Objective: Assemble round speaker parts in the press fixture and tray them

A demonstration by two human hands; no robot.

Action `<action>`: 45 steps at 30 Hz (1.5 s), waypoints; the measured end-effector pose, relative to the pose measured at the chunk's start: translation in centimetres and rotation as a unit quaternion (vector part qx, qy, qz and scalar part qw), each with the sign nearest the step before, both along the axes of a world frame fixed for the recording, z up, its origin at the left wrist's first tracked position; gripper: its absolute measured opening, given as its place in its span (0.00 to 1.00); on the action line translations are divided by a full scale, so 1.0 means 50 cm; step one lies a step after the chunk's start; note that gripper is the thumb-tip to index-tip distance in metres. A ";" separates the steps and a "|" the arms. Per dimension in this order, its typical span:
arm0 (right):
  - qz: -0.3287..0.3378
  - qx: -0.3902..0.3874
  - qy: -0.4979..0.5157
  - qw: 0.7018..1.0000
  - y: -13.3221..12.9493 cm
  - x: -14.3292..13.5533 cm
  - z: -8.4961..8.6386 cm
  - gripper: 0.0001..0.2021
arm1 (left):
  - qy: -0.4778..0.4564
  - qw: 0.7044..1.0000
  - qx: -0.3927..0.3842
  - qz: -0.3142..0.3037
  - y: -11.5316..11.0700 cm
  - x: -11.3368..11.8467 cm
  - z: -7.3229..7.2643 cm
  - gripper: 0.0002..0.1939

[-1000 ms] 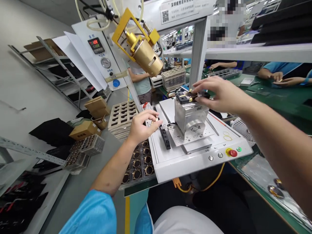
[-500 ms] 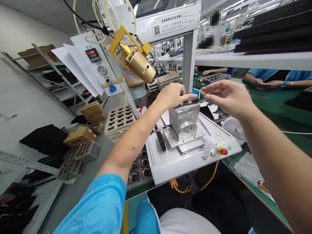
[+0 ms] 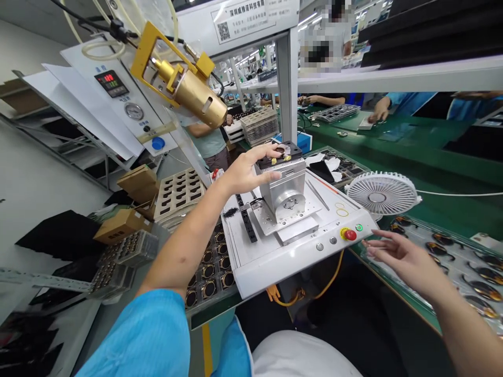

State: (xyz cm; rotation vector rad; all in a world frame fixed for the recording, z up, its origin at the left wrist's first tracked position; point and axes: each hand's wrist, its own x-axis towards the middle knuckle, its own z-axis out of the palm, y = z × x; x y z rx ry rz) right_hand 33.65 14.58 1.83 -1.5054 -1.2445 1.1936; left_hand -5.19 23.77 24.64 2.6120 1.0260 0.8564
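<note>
My left hand (image 3: pixel 251 170) rests on the metal block (image 3: pixel 288 191), its fingers spread over the black fixture (image 3: pixel 296 151) on top and its thumb along the front face. Yellow bits show on that fixture. My right hand (image 3: pixel 403 259) is at the machine's front right corner, near the red stop button (image 3: pixel 349 234). Its fingers are partly bent, with something small and pale by the fingertips that I cannot make out. Above and to the left hangs a gold dispenser cylinder (image 3: pixel 200 99).
A white fan (image 3: pixel 381 193) stands right of the machine base (image 3: pixel 259 272). Trays of round parts (image 3: pixel 208 270) lie at left, amber-lens parts (image 3: pixel 481 288) at right. Tweezers (image 3: pixel 317 195) lie on the base. Across the bench, a person's hand (image 3: pixel 380 110) touches a small object.
My right hand has moved down and right, away from the fixture. My left hand has shifted over the block, with its fingers on the fixture. The whole view has shifted.
</note>
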 end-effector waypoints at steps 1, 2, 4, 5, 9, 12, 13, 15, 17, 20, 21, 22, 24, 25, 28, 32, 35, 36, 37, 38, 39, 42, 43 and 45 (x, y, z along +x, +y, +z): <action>0.019 -0.002 -0.024 1.000 -0.002 -0.001 -0.021 0.39 | 0.006 1.000 0.006 0.000 0.002 0.000 -0.004 0.34; 0.041 0.004 -0.059 0.997 -0.003 -0.003 -0.040 0.41 | 0.014 1.000 0.011 -0.002 0.003 -0.001 -0.005 0.35; 0.079 0.034 -0.148 0.985 -0.007 -0.010 -0.068 0.44 | 0.025 0.999 0.019 -0.011 -0.002 -0.003 -0.007 0.36; 0.091 0.050 -0.194 0.976 -0.008 -0.015 -0.079 0.45 | 0.020 0.999 0.028 -0.016 -0.009 -0.005 -0.008 0.37; 0.112 0.078 -0.319 0.938 -0.012 -0.037 -0.094 0.45 | -0.080 0.989 0.119 -0.023 -0.080 -0.008 -0.053 0.35; 0.099 0.073 -0.338 0.933 -0.004 -0.048 -0.085 0.45 | -0.200 0.971 0.126 -0.037 -0.168 0.003 -0.146 0.26; 0.092 0.070 -0.338 0.934 -0.001 -0.048 -0.079 0.45 | -0.232 0.968 0.084 -0.048 -0.199 0.012 -0.186 0.24; 0.084 0.064 -0.337 0.935 -0.004 -0.045 -0.065 0.43 | -0.280 0.958 -0.051 -0.041 -0.261 0.036 -0.270 0.19; 0.089 0.067 -0.313 0.943 -0.024 -0.045 -0.050 0.39 | -0.304 0.932 -0.199 0.002 -0.316 0.068 -0.350 0.13; 0.145 0.103 -0.157 0.971 -0.086 -0.071 -0.035 0.35 | -0.372 0.833 -0.404 0.060 -0.378 0.123 -0.446 0.16; 0.170 0.122 -0.092 0.973 -0.110 -0.088 -0.034 0.36 | -0.404 0.792 -0.454 0.059 -0.393 0.140 -0.471 0.19; 0.191 0.143 -0.038 0.970 -0.133 -0.108 -0.034 0.38 | -0.435 0.753 -0.491 0.049 -0.403 0.155 -0.492 0.23; 0.202 0.184 0.016 0.962 -0.170 -0.151 -0.041 0.42 | -0.492 0.690 -0.531 0.017 -0.414 0.179 -0.524 0.29; 0.194 0.203 0.023 0.959 -0.184 -0.170 -0.046 0.42 | -0.514 0.667 -0.540 0.003 -0.416 0.187 -0.534 0.30; 0.159 0.248 0.019 0.955 -0.203 -0.207 -0.059 0.41 | -0.560 0.626 -0.542 -0.009 -0.413 0.201 -0.549 0.29; 0.212 0.290 -0.027 0.933 -0.169 -0.185 -0.051 0.40 | -0.573 0.635 -0.518 0.023 -0.403 0.200 -0.546 0.26; 0.197 0.187 -0.217 0.938 -0.081 -0.104 -0.027 0.25 | -0.571 0.641 -0.510 0.059 -0.403 0.193 -0.543 0.25; 0.120 0.106 -0.315 0.936 -0.042 -0.069 -0.020 0.14 | -0.568 0.641 -0.512 0.067 -0.405 0.190 -0.543 0.25; 0.057 0.065 -0.363 0.928 -0.002 -0.032 -0.015 0.08 | -0.564 0.642 -0.515 0.073 -0.408 0.188 -0.542 0.25; 0.015 0.039 -0.395 0.918 0.038 0.003 -0.012 0.09 | -0.559 0.644 -0.517 0.077 -0.412 0.185 -0.542 0.25; -0.018 0.016 -0.424 0.905 0.074 0.036 -0.011 0.11 | -0.553 0.646 -0.520 0.081 -0.416 0.183 -0.541 0.25; -0.044 -0.027 -0.480 0.876 0.150 0.102 -0.021 0.12 | -0.536 0.656 -0.525 0.088 -0.429 0.177 -0.538 0.25; -0.039 -0.038 -0.493 0.868 0.163 0.112 -0.026 0.10 | -0.530 0.660 -0.525 0.088 -0.432 0.175 -0.537 0.26; -0.023 -0.053 -0.515 0.856 0.175 0.117 -0.030 0.07 | -0.525 0.666 -0.523 0.087 -0.437 0.172 -0.536 0.25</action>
